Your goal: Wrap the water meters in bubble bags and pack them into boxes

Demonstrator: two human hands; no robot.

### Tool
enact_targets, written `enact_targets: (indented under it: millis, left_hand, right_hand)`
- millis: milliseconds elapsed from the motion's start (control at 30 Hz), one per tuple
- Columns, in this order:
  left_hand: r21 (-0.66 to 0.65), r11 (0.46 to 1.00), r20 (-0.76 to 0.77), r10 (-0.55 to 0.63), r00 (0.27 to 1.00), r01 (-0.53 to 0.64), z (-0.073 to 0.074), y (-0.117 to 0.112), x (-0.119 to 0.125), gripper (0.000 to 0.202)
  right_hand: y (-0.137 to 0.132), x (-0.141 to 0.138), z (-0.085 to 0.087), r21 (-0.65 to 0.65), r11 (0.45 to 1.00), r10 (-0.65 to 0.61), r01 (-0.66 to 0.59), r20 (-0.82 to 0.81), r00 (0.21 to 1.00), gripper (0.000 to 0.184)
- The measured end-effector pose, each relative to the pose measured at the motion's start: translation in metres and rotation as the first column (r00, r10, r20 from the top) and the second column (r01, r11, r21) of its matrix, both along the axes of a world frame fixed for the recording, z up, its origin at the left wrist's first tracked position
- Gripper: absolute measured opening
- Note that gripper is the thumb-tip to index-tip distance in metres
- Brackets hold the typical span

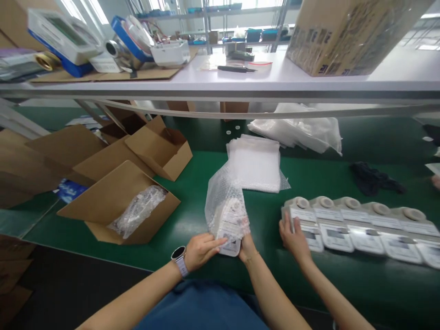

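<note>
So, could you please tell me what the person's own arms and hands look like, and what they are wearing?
The left hand has a round, black-faced smartwatch on a pale grey strap at its wrist. The right hand has no watch. Both forearms are bare, with no sleeves, and a blue top shows between them.

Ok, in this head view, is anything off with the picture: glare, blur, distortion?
Head view: the windows blow out at top left; the shelf rail bows from wide-angle distortion; the green belt shows a soft sheen; the bubble wrap looks fairly sharp, with no obvious motion blur.
</note>
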State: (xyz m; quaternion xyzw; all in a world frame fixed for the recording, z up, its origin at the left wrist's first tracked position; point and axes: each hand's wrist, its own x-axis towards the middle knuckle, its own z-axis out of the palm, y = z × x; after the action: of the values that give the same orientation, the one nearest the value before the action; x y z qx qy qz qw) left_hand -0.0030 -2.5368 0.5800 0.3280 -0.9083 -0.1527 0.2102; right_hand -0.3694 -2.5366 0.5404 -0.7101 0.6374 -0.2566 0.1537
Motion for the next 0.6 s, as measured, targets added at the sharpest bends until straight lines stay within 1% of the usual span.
enact_targets:
  millis: [67,133,200,267,367,433,467,533,567,600]
  left_hand:
    - [0.05,0.995,-0.024,0.082,0.996,-0.081,-0.022,0.004,0.014,0.036]
    - [0.069,0.991,-0.049,0.121,0.992,-0.117,-0.038,0.006,0.026,0.036]
    - [0.07,0.992,-0.085,0.115,0.99,-0.11,-0.047,0.009,0.037,0.036]
    - [0.072,0.995,-0.141,0.078,0.987,-0.068,-0.052,0.014,0.045,0.037]
    - [0.076,0.996,-0.212,-0.02,0.977,0.037,-0.064,0.026,0.054,0.039]
    - [0.083,0.99,-0.208,-0.098,0.973,0.117,-0.077,0.035,0.059,0.038]
    - [0.088,0.985,-0.194,-0.131,0.972,0.151,-0.084,0.038,0.061,0.037]
    - [0.113,0.976,-0.158,-0.169,0.973,0.188,-0.099,0.042,0.063,0.035]
    - [0.132,0.972,-0.143,-0.174,0.974,0.193,-0.105,0.042,0.063,0.033]
    - [0.158,0.97,-0.128,-0.163,0.978,0.182,-0.109,0.041,0.063,0.03]
  right_hand:
    - [-0.01,0.041,-0.016,-0.104,0.985,0.12,-0.135,-0.139,0.983,0.056]
    - [-0.018,0.081,-0.026,-0.124,0.973,0.168,-0.194,-0.192,0.967,0.056]
    - [-0.024,0.11,-0.03,-0.122,0.965,0.2,-0.23,-0.218,0.955,0.055]
    - [-0.028,0.125,-0.031,-0.123,0.955,0.229,-0.268,-0.264,0.937,0.055]
    - [-0.032,0.129,-0.027,-0.135,0.926,0.27,-0.352,-0.415,0.869,0.053]
    - [-0.033,0.121,-0.021,-0.105,0.896,0.316,-0.431,-0.532,0.785,0.049]
    - [-0.033,0.115,-0.016,-0.063,0.875,0.363,-0.48,-0.569,0.738,0.046]
    - [-0.032,0.1,0.001,0.057,0.812,0.507,-0.581,-0.562,0.654,0.042]
    - [-0.03,0.094,0.011,0.124,0.772,0.589,-0.623,-0.506,0.63,0.041]
    - [-0.028,0.09,0.022,0.166,0.76,0.632,-0.628,-0.411,0.657,0.041]
